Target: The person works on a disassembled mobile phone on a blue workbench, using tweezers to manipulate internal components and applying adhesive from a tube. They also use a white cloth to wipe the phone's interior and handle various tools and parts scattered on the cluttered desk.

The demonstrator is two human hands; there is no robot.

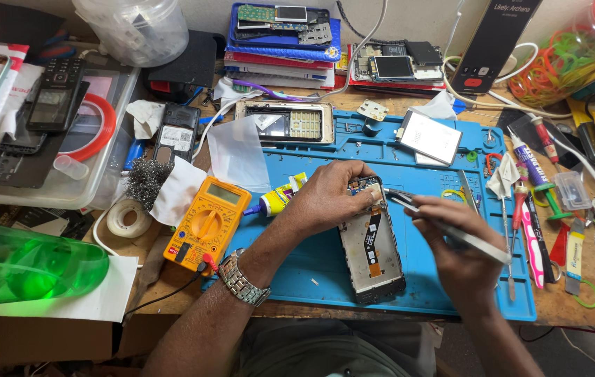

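STEP: board-level work on opened phone (371, 248), lying on blue mat (311, 272) mid-bench | L hand (329, 199) clamps phone's top end | R hand (454, 241) pinches tweezers (444, 227), tips at top edge w/ board | NEXT (judged): steady, fine tip placement, light force.

We see a matt blue rubber mat (311, 269), shiny metal tweezers (451, 234), a glossy yellow plastic multimeter (207, 223), a rough wire-wool ball (147, 181) and a worn wooden counter (563, 307).
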